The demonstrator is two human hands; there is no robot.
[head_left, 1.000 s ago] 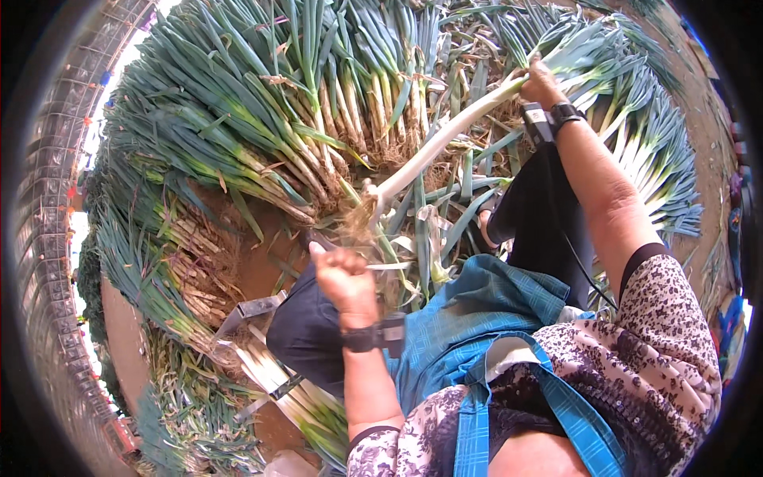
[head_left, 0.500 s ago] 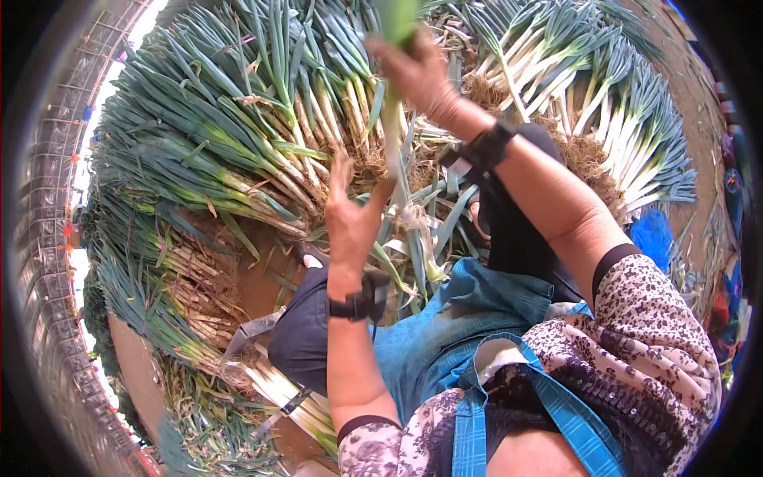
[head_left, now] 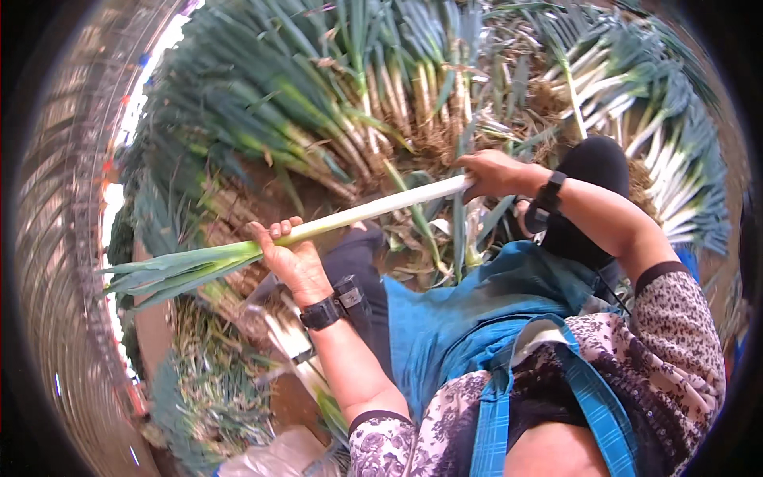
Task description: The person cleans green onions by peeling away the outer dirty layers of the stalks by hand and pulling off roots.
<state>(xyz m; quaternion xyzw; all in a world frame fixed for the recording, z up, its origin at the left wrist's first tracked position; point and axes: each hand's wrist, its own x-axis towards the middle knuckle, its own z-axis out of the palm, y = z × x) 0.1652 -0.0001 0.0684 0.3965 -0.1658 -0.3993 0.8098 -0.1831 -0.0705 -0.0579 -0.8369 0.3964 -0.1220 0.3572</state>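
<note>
"Where's the leek [head_left: 373, 208] now?"

"Strung between the two hands, rising a little from the left fingers toward the right ones."

"What's the left hand [head_left: 296, 268] doing?"

"Its fingers are curled closed around the stalk, just where white gives way to green. The leaves spread out past them, off to the left."

"And the right hand [head_left: 499, 175]?"

"Fingers and thumb are wrapped on the white end. I can't tell whether roots remain there; the grip covers the tip."

"Anything beyond the fingers?"

"A broad row of leeks [head_left: 350, 87] lies past both sets, green tops pointing away, brownish roots toward the hands. To the right of the right fingers there's a fan of cleaner, white-stemmed leeks [head_left: 671, 183]."

"And on the near side?"

"Below the left fingers, some pale stalks [head_left: 288, 330] lie with a dark band across them. The blue checked apron [head_left: 469, 298] covers the lap, nearer the body than either hand's fingers. Each wrist, just behind the fingers, wears a black strap [head_left: 320, 315]."
</note>
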